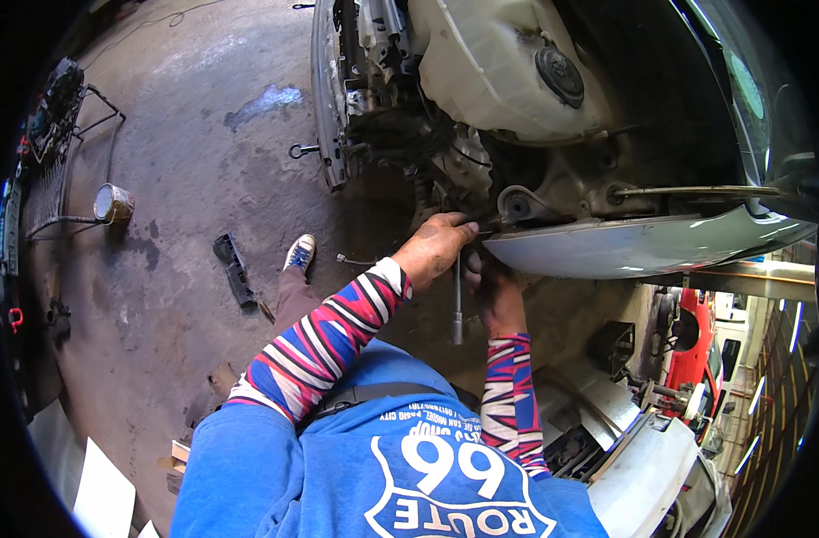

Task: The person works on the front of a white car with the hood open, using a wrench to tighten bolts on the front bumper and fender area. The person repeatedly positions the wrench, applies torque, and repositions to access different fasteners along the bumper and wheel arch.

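Left hand [435, 249] gripped a part under the car's front [553, 206]. Right hand [495, 291] closed around the socket wrench [457, 305], shaft hanging down.

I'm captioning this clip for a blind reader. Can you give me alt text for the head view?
A person's left hand and right hand work a long metal socket wrench at the exposed front corner of a car, beside its loose pale bumper. Striped sleeves; stained concrete floor.
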{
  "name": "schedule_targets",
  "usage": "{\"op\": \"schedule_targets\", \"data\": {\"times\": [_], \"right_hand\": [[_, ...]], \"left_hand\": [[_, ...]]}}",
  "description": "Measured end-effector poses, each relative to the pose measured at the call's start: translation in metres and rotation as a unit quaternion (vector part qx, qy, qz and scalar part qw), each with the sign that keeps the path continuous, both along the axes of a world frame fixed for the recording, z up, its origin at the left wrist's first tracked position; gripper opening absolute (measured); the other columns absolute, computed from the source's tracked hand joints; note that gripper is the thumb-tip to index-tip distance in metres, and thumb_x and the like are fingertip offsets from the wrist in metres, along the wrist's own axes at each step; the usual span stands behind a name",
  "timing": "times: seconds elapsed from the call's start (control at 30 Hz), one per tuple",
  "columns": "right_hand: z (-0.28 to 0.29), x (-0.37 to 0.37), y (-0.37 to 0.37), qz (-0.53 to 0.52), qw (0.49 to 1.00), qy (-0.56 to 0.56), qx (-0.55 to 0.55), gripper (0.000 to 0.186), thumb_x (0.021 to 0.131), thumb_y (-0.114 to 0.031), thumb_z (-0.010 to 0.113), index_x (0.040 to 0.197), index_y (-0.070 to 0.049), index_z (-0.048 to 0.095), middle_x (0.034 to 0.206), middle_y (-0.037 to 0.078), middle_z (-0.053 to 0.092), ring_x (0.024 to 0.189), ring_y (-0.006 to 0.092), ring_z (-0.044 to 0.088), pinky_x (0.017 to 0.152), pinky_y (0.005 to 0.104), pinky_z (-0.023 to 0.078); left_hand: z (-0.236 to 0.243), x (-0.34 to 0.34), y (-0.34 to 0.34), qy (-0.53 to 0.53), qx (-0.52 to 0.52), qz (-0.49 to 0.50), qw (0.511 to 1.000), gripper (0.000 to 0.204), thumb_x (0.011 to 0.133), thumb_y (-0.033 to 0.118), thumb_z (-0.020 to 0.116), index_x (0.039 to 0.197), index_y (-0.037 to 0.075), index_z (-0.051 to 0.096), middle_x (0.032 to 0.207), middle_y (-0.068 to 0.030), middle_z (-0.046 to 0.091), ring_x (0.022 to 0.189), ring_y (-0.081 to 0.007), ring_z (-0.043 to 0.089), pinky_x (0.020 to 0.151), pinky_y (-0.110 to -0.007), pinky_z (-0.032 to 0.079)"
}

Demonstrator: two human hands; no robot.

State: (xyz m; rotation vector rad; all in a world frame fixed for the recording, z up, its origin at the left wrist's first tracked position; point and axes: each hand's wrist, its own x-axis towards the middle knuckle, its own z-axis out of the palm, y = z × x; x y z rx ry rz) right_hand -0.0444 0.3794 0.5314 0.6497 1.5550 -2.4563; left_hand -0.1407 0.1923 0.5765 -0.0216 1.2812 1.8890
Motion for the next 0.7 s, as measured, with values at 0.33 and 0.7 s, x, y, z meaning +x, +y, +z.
{"op": "schedule_targets", "data": {"times": [0.33,0.7], "right_hand": [[0.120,0.070,-0.057,0.112,0.993,0.032,0.016,0.045,0.099,-0.045,0.059,0.090,-0.001,0.063,0.077,0.001,0.059,0.066,0.0079,0.047,0.062,0.0244,0.039],[0.197,-0.027,-0.089,0.077,0.688,0.085,0.717,0.034,0.095,-0.032,0.065,0.084,0.000,0.067,0.065,0.020,0.059,0.057,0.0362,0.057,0.054,0.0411,0.043]], "left_hand": [[0.018,-0.007,-0.003,-0.197,0.100,0.008,0.975,0.039,0.103,0.020,0.046,0.131,-0.007,0.042,0.112,-0.0205,0.062,0.074,-0.0358,0.073,0.057,-0.039,0.060],[-0.005,0.026,0.012,0.587,-0.153,0.279,0.745,0.037,0.087,0.016,0.063,0.119,0.000,0.056,0.107,-0.0204,0.056,0.096,-0.0383,0.056,0.087,-0.046,0.046]]}}
